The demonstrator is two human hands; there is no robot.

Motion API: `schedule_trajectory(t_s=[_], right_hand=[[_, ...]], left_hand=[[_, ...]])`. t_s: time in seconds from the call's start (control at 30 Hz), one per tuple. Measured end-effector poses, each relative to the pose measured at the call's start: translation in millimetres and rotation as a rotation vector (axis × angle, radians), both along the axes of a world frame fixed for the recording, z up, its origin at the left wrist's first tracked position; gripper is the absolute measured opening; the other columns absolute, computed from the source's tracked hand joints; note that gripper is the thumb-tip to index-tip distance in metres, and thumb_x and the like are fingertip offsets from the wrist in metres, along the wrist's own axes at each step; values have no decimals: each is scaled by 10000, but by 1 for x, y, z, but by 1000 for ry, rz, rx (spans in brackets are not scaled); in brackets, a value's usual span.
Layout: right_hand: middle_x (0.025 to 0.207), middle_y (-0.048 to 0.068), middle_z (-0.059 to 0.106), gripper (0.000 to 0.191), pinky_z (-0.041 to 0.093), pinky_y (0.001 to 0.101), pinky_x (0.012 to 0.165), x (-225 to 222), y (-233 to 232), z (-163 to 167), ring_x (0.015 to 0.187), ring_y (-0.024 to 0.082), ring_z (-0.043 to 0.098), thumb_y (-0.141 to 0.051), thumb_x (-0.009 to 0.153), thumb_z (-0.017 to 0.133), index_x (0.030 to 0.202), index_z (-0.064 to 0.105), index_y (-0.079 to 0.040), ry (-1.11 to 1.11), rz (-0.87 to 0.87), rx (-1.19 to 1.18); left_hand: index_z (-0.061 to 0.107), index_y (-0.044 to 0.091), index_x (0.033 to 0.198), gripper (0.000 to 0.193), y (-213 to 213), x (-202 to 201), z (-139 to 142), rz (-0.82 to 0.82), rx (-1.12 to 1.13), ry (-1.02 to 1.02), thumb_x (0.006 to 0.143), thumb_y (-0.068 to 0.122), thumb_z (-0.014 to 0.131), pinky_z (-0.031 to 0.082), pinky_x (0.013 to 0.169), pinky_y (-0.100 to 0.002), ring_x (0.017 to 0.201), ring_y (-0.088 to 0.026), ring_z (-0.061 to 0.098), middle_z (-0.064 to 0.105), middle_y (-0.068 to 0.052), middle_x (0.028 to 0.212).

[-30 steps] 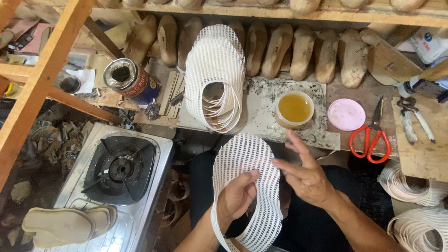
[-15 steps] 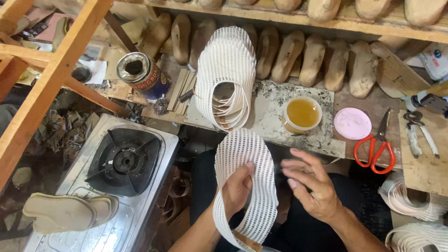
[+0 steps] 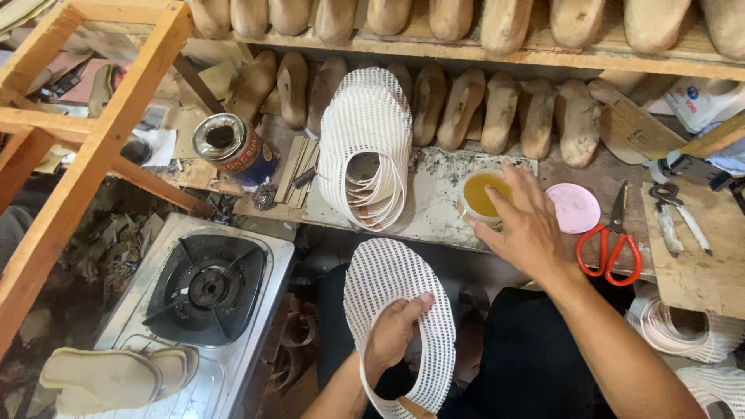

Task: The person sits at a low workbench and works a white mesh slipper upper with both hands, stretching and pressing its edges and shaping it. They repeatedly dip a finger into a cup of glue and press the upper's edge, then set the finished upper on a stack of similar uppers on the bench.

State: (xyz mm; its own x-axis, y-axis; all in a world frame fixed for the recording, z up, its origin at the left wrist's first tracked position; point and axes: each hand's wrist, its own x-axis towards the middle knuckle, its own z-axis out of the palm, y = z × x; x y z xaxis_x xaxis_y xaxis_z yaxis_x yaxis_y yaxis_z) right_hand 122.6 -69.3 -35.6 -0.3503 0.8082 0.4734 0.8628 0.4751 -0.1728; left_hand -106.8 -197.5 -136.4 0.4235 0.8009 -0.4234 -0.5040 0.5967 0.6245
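Well, left of the lap sits a stove (image 3: 208,287), burner bare. The left hand (image 3: 392,334) grips a white mesh piece (image 3: 400,310) over the lap, thumb across its edge. The right hand (image 3: 528,225), fingers spread and holding nothing, touches the glue cup (image 3: 481,194); a careless nudge could tip glue toward the scissors (image 3: 613,244).

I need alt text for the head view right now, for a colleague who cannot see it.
Seen from above, the left hand holds a white perforated mesh piece over the lap, while the right hand reaches over a small cup of yellow liquid on the bench. A stack of similar mesh pieces, red-handled scissors and a gas stove lie around.
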Motion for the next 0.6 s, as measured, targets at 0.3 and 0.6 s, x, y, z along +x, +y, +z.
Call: schedule_trajectory(t_s=[0.3, 0.6], right_hand=[[1494, 80, 570, 130, 356, 492, 1258, 6, -11, -27, 1521, 344, 433, -208, 826, 805, 879, 770, -95, 268, 118, -114], [1583, 204, 375, 470, 302, 507, 1215, -8, -77, -49, 1511, 396, 312, -52, 775, 723, 1235, 722, -151, 338, 486, -233]], left_hand=[[703, -8, 1020, 315, 9, -27, -4, 15, 7, 78, 1021, 283, 581, 560, 781, -273, 803, -162, 705, 748, -83, 909], [693, 7, 1080, 217, 38, -1, 6, 50, 130, -41, 1025, 175, 567, 595, 680, -300, 743, -165, 709, 733, -86, 890]])
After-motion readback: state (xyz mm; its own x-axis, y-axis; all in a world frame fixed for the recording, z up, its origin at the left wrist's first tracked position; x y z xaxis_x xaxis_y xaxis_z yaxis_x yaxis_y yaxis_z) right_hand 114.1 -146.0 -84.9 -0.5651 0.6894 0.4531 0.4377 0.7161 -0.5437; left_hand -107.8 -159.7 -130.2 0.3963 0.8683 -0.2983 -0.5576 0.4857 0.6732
